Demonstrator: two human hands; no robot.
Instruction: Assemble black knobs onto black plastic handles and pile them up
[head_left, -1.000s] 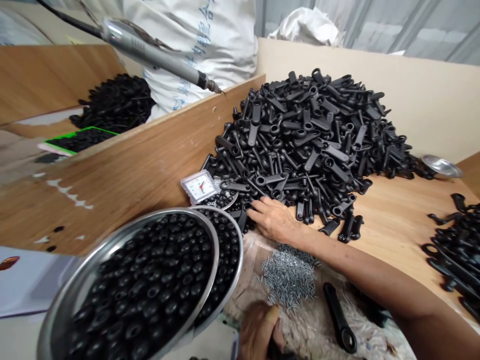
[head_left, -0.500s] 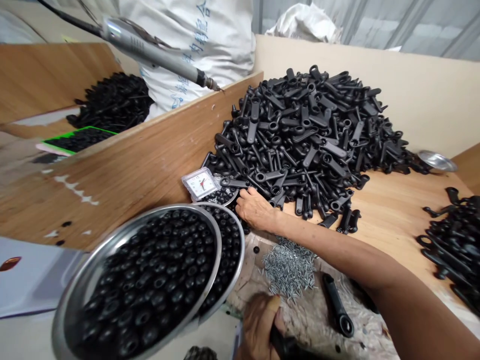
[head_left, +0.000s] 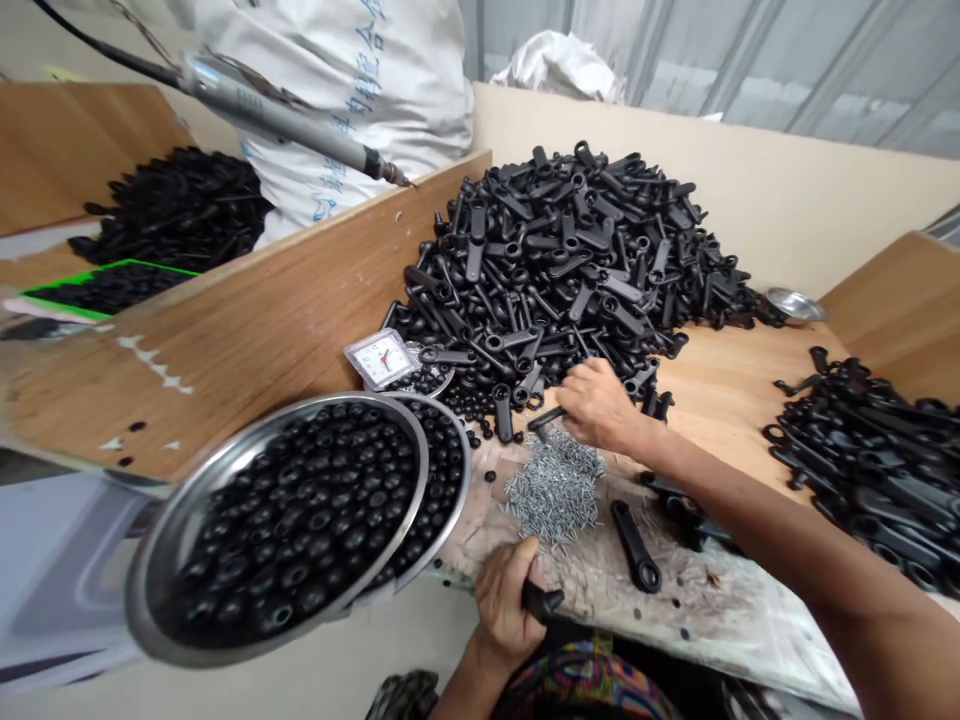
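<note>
My left hand (head_left: 504, 600) is closed around a black plastic crank handle (head_left: 541, 600) near the table's front edge; part of it is hidden by the fingers. My right hand (head_left: 598, 405) is closed at the near foot of the big heap of crank handles (head_left: 570, 250). A dark crank handle (head_left: 546, 419) sticks out to the left from its fingers, just above the pile of small metal pins (head_left: 553, 492). Between my forearms a single crank handle (head_left: 636, 548) lies on the plastic-covered tabletop. Loose black knobs (head_left: 469, 400) lie left of my right hand.
Two metal trays of black knobs, the front tray (head_left: 135, 590) and the back tray (head_left: 461, 480), stand at left. A small clock (head_left: 384, 360) sits behind them. A power screwdriver (head_left: 285, 120) hangs above the wooden divider (head_left: 300, 300). Another handle pile (head_left: 862, 470) lies at right.
My right hand has moved right, away from the knobs by the clock, and now has a crank handle at its fingers. The view has shifted, showing more of my left hand and its handle.
</note>
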